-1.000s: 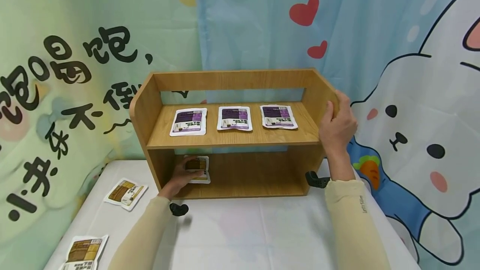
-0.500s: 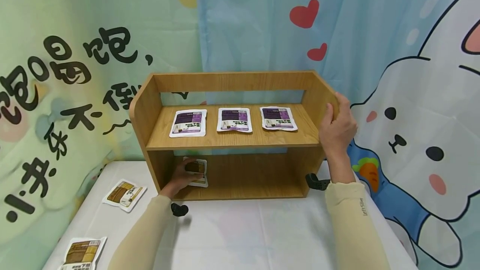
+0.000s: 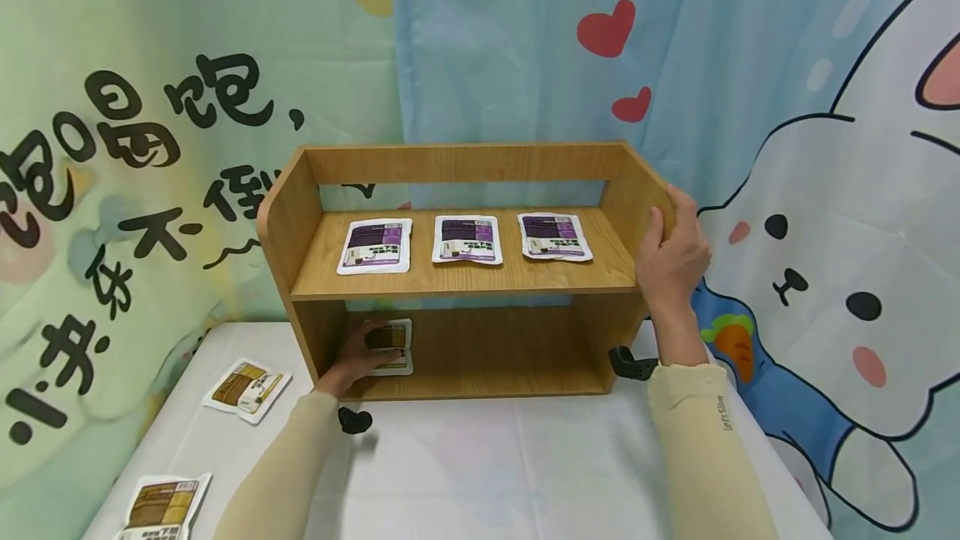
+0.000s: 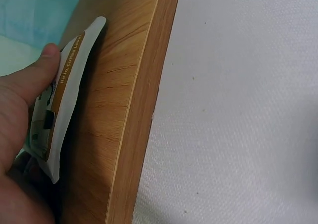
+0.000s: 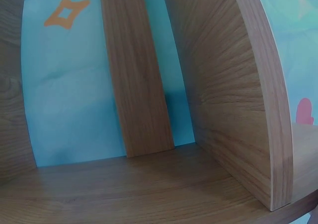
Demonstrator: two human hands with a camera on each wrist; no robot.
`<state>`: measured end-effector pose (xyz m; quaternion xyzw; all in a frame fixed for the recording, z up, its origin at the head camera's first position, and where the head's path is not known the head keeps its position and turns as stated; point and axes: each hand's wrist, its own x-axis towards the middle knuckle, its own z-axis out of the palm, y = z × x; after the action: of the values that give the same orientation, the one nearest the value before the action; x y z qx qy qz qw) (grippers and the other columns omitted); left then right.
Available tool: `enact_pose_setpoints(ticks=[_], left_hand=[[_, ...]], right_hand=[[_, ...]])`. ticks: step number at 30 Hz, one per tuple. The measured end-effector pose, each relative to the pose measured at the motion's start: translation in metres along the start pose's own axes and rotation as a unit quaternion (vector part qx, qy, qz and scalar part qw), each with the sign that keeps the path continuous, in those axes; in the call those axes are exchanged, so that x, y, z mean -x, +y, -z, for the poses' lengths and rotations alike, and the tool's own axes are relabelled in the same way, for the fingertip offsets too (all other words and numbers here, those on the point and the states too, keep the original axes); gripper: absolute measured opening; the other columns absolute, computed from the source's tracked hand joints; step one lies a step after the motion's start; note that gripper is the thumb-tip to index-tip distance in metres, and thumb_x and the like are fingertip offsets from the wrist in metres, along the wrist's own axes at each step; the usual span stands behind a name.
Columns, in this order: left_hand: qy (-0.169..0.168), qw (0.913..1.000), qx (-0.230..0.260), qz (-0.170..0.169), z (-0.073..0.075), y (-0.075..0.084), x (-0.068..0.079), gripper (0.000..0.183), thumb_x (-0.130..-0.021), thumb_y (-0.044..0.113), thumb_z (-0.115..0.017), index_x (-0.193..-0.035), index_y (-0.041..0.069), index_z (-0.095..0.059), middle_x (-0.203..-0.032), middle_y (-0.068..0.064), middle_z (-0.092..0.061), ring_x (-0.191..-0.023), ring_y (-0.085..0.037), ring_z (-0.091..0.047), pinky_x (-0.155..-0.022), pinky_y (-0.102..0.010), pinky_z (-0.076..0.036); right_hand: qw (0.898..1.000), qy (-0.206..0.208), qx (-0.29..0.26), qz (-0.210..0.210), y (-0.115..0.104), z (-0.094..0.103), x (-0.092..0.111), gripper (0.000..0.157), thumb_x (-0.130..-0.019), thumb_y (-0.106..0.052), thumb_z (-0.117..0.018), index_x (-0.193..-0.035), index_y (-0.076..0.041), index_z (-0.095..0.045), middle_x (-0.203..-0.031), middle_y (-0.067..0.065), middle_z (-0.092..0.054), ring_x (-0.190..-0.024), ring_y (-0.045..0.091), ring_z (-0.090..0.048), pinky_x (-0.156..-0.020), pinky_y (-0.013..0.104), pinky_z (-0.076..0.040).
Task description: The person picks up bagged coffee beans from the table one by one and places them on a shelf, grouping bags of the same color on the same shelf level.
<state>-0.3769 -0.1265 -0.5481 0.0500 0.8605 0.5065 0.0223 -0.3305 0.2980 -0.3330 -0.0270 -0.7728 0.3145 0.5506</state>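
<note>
Brown packet point(image 3: 393, 336) nudged slightly left | left hand point(image 3: 357, 357) holds it, hiding part | right hand point(image 3: 675, 252) grips shelf point(image 3: 465, 281)

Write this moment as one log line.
left hand: holds brown-white rectangular pouch, lower tier; right hand: grips tan wooden side panel; upper tier: three purple-white rectangular pouches

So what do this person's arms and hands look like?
The left hand and right hand are ungloved. The left sleeve and right sleeve are pale cream; the right has small dark lettering. A black piece, likely a camera, shows by each hand.
</note>
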Motion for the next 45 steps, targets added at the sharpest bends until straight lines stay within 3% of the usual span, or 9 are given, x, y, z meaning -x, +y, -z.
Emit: enact_pose_setpoints(ticks=[16,27,33,37,41,45], left_hand=[[0.025,0.9985,-0.046,0.013,0.003,0.003,0.003,0.066,-0.082,0.021,-0.079,-0.141,0.011,-0.051,-0.151,-0.023,-0.027,-0.137,-0.041,-0.022,-0.110,-0.055,-0.020],[0.104,0.9926,-0.033,-0.055,-0.003,0.011,0.018,0.060,-0.078,0.012,-0.082,-0.130,-0.002,-0.056,-0.132,-0.021,-0.052,-0.125,-0.036,-0.040,-0.106,-0.050,-0.028],[0.095,0.9933,0.007,-0.065,0.001,0.022,0.037,0.047,-0.086,0.008,-0.072,-0.128,-0.006,-0.055,-0.135,-0.025,-0.049,-0.125,-0.039,-0.045,-0.100,-0.052,-0.037],[0.071,0.9946,0.016,-0.074,0.005,0.025,0.057,0.029,-0.091,0.007,-0.065,-0.117,-0.005,-0.061,-0.119,-0.022,-0.059,-0.106,-0.033,-0.055,-0.087,-0.046,-0.046],[0.062,0.9937,0.034,-0.087,0.008,0.019,0.078,0.022,-0.092,0.005,-0.064,-0.112,-0.005,-0.065,-0.108,-0.017,-0.065,-0.085,-0.022,-0.058,-0.071,-0.032,-0.047],[0.066,0.9910,0.085,-0.080,0.005,0.005,0.100,0.020,-0.090,-0.004,-0.063,-0.109,-0.010,-0.063,-0.104,-0.024,-0.065,-0.080,-0.031,-0.062,-0.066,-0.031,-0.050]], right_hand=[[1.000,0.003,-0.005,0.003,-0.002,-0.002,-0.001,0.032,-0.101,-0.027,-0.053,-0.130,-0.014,-0.056,-0.118,0.016,-0.066,-0.093,0.038,-0.065,-0.078,0.053,-0.052],[1.000,0.003,0.000,0.007,0.001,-0.002,0.002,0.031,-0.101,-0.027,-0.053,-0.129,-0.013,-0.056,-0.114,0.018,-0.066,-0.091,0.039,-0.065,-0.076,0.054,-0.051],[1.000,-0.001,0.009,0.002,0.003,-0.002,0.001,0.034,-0.102,-0.031,-0.050,-0.130,-0.014,-0.055,-0.116,0.017,-0.066,-0.094,0.038,-0.065,-0.078,0.053,-0.051],[1.000,-0.002,0.012,-0.005,0.003,-0.001,0.002,0.034,-0.102,-0.032,-0.050,-0.131,-0.014,-0.055,-0.117,0.016,-0.066,-0.096,0.038,-0.064,-0.079,0.053,-0.051],[1.000,-0.007,0.015,-0.010,0.002,-0.002,0.002,0.035,-0.102,-0.032,-0.050,-0.132,-0.015,-0.055,-0.117,0.016,-0.066,-0.098,0.038,-0.064,-0.080,0.053,-0.051],[1.000,-0.003,0.013,-0.011,0.001,-0.004,0.001,0.034,-0.101,-0.033,-0.051,-0.131,-0.015,-0.056,-0.117,0.016,-0.066,-0.097,0.037,-0.065,-0.081,0.051,-0.051]])
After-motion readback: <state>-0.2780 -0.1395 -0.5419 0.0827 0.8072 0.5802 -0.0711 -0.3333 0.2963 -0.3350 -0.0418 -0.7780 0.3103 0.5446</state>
